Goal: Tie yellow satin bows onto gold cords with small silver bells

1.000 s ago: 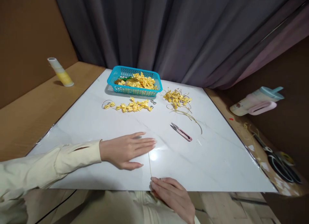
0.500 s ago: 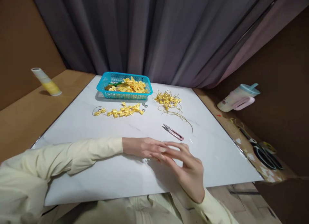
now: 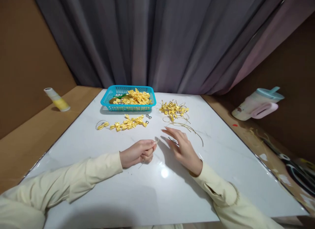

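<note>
Over the tabletop [image 3: 137, 196], in front of the basket [image 3: 128, 107], cord [image 3: 157, 141] is pinched by the left hand [image 3: 139, 152]; the right hand [image 3: 184, 150] is held open over the snips [image 3: 173, 141], contact unclear.

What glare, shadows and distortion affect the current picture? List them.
Head view: round glare spot on the table, nearer the camera than the left hand; head view: soft shadow beside the right hand; head view: spool and tumbler lean outward, probably wide-angle distortion; head view: black scissors look soft at the right edge.
</note>
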`<state>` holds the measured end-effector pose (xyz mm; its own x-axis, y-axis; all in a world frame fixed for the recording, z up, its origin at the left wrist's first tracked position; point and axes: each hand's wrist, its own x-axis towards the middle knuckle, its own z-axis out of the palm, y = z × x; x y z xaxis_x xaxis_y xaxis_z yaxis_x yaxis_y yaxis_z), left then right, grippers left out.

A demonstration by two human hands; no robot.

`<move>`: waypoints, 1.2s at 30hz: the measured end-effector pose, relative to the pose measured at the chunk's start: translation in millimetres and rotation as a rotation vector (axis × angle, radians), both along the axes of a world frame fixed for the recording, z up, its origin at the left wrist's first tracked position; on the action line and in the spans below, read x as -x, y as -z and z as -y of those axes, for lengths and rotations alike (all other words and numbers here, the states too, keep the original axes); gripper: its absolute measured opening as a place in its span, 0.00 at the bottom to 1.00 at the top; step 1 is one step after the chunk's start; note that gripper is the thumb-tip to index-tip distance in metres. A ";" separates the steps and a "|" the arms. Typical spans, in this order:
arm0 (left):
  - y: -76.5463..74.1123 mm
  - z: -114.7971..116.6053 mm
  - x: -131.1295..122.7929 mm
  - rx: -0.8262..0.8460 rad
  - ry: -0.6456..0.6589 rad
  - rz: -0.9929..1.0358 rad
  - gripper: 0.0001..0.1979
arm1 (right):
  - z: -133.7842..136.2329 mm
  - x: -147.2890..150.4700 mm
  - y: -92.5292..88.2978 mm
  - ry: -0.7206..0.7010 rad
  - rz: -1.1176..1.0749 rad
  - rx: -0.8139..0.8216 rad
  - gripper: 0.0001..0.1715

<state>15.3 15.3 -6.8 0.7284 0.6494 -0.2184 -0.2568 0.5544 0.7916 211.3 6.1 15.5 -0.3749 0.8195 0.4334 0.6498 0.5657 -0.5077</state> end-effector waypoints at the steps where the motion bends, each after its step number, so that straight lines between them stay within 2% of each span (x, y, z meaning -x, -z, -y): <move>1: -0.2 -0.8 0.4 0.002 -0.002 -0.004 0.13 | -0.8 -1.7 2.3 -0.025 0.068 -0.062 0.22; 6: -2.1 -0.8 1.0 -0.002 0.009 -0.044 0.12 | -1.3 0.5 10.4 -0.079 0.282 -0.190 0.21; 10: -2.9 0.5 0.7 0.005 0.022 -0.068 0.12 | -3.3 6.1 15.6 -0.028 0.326 -0.309 0.14; 13: -3.5 0.7 0.6 0.009 0.036 -0.079 0.12 | -4.3 5.8 16.6 -0.045 0.299 -0.385 0.09; 23: -6.5 0.4 -0.3 0.040 -0.072 -0.035 0.07 | -2.6 7.0 18.9 -0.141 0.273 -0.299 0.09; 29: -6.5 0.0 -0.2 -0.015 -0.131 -0.038 0.08 | 0.9 9.7 15.5 -0.185 0.285 -0.334 0.11; 36: -3.9 0.8 0.0 -0.009 -0.119 -0.056 0.07 | 4.6 6.7 2.7 -0.024 0.281 -0.495 0.06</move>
